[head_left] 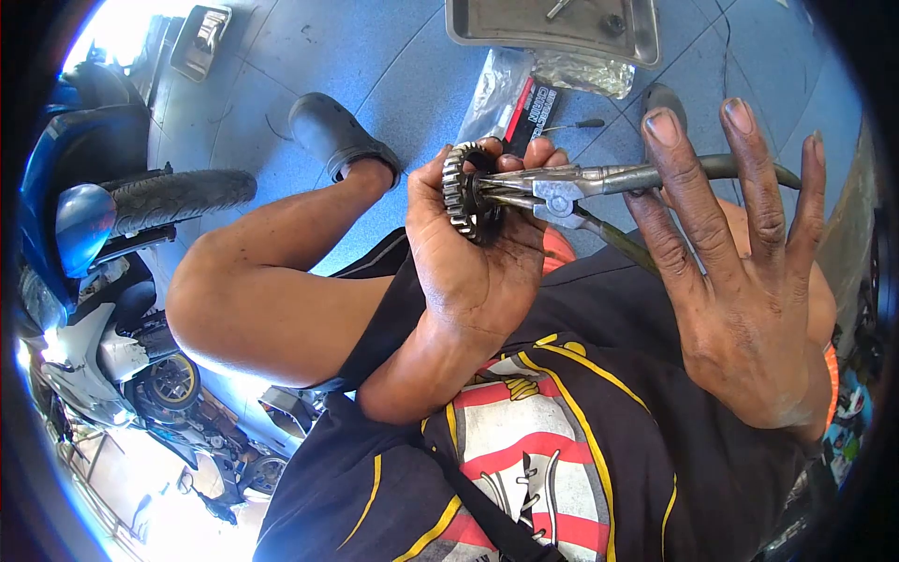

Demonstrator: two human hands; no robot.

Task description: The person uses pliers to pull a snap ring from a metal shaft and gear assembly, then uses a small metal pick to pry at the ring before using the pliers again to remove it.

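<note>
I see left hand (473, 258) curled tight round gear (461, 192). Right hand (740, 281) fingers splayed wide, palm working pliers (599, 183); tips inside gear.

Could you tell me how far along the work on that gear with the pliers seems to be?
Done: the toothed gear is off the bike and gripped in the left hand; small parts lie in the metal tray. In hand: the pliers have their jaws pushed into the gear's centre, while the right hand works the handles with fingers spread. Left: whatever the jaws are on is hidden, so it looks unfinished.
</note>
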